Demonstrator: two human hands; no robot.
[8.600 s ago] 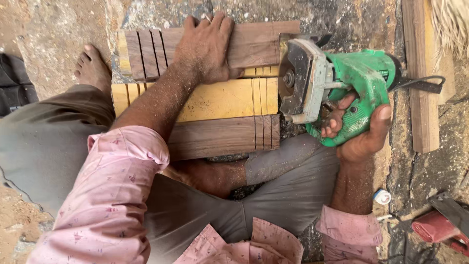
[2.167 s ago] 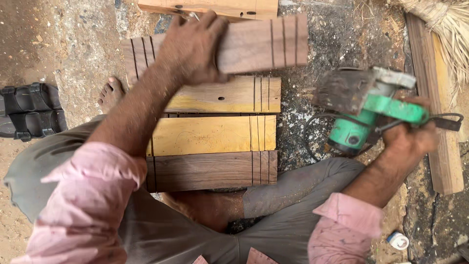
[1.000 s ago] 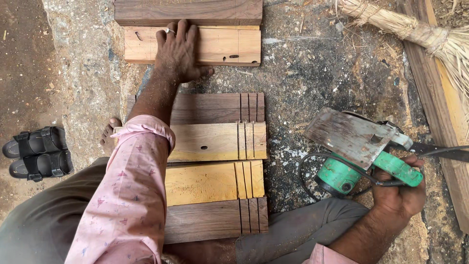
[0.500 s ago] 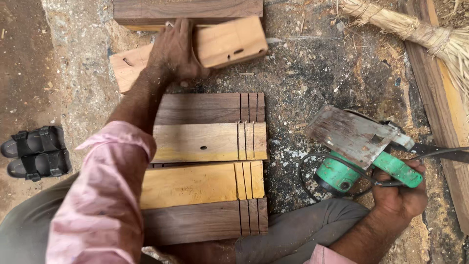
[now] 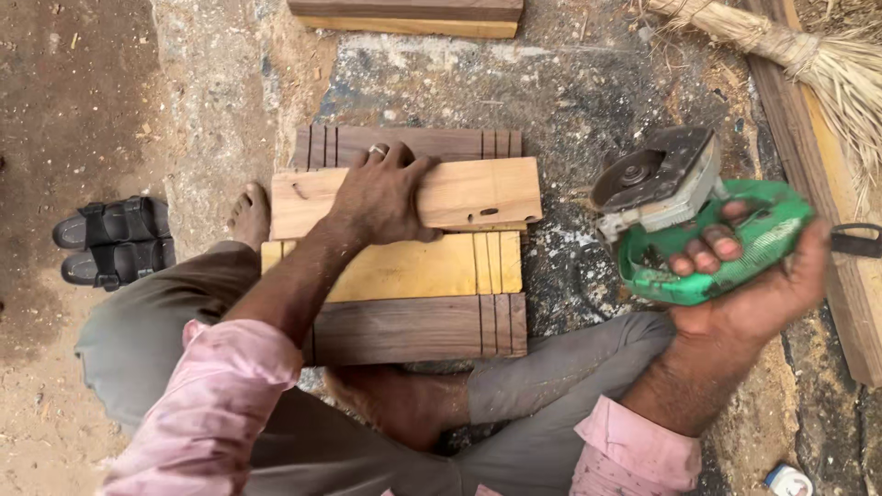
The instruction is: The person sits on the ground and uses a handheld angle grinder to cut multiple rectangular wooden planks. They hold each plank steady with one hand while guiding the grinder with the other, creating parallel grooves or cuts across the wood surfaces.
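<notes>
A pale plank (image 5: 478, 191) is pressed flat onto the board stack by the spread left hand (image 5: 386, 195); the green grinder (image 5: 707, 230) is gripped clear in the closed right hand (image 5: 763, 294).

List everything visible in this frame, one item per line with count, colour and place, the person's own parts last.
pale board: 1, light wood, lying on the row of boards, under the left hand
grooved boards: 3 showing, dark, yellow, dark, side by side on the ground
plank stack: 1, dark over pale, top edge
cutting tool: 1, green body, grey guard, in the right hand
broom: 1, straw, top right
long plank: 1, brown, right edge
sandals: 1 pair, black, left
small container: 1, white and blue, bottom right
left hand: pressing the pale board
right hand: gripping the cutting tool
</notes>
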